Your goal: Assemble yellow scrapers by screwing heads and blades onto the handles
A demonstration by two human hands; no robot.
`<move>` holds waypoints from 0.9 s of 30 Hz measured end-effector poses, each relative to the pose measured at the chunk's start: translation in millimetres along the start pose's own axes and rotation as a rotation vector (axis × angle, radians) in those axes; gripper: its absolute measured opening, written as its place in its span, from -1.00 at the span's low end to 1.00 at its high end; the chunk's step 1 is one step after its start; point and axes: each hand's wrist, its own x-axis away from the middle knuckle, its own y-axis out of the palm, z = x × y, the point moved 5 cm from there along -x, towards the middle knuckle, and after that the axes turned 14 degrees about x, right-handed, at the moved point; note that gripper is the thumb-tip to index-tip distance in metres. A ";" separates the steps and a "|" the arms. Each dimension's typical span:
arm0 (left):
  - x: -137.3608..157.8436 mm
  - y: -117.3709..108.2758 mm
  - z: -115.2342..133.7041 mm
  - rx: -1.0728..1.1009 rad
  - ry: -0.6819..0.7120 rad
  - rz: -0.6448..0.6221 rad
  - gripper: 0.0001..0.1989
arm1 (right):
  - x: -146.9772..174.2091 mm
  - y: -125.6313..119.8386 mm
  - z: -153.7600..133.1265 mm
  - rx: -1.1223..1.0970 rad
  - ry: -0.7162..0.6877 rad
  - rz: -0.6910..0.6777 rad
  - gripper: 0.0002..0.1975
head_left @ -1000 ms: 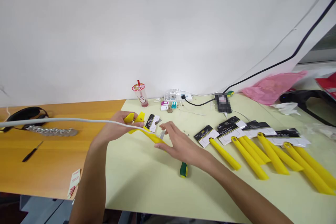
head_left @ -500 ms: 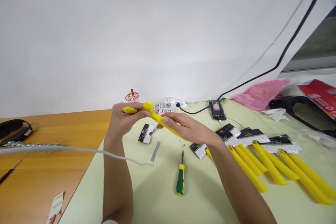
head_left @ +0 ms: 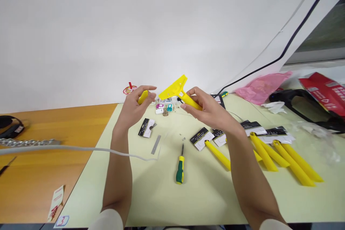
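My right hand (head_left: 211, 110) is closed round the handle of a yellow plastic scraper (head_left: 174, 88). Its wide T-shaped head, with small holes, points up and left above the table. My left hand (head_left: 134, 108) pinches a small yellow plastic piece (head_left: 143, 97), held apart from the scraper head. Below the hands lie a flat grey metal blade (head_left: 155, 144) and some tiny metal screws (head_left: 183, 138). A green and yellow screwdriver (head_left: 180, 169) rests with its tip toward the screws. A black and white card (head_left: 146, 128) is left of them.
Several yellow handles (head_left: 293, 163) with black and white cards lie at the right. Behind them are a pink plastic bag (head_left: 262, 87), a black frame-like object (head_left: 292, 109) and a red box (head_left: 325, 93). A white cable (head_left: 88, 148) crosses the left side. Power strip and small gadgets stand by the wall.
My hands have moved apart. The scraper is now held by its handle in my right hand, its head turned up, while my left hand keeps the small yellow piece. The view has shifted slightly.
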 end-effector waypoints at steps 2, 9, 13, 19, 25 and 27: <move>0.2 2.0 -1.3 0.019 -0.012 -0.034 -0.55 | 0.9 -3.4 -1.1 0.047 -0.005 0.016 -0.61; 1.6 -2.1 -9.9 0.127 0.002 -0.098 -0.59 | -0.1 -0.3 -4.7 0.090 -0.018 -0.003 -0.59; 2.9 -4.4 -8.3 0.195 -0.010 -0.138 -0.59 | -1.2 3.7 -5.4 0.127 -0.031 -0.017 -0.61; 10.2 -6.9 12.7 0.269 0.045 -0.161 -0.71 | -2.1 5.3 -4.7 0.173 -0.059 0.007 -0.65; 15.0 -12.4 27.3 0.083 0.102 -0.131 -0.79 | -2.5 7.1 -4.4 0.194 -0.056 0.015 -0.65; 15.1 -12.1 29.6 0.071 0.116 -0.143 -0.81 | -2.7 8.8 -4.2 0.196 -0.045 0.014 -0.61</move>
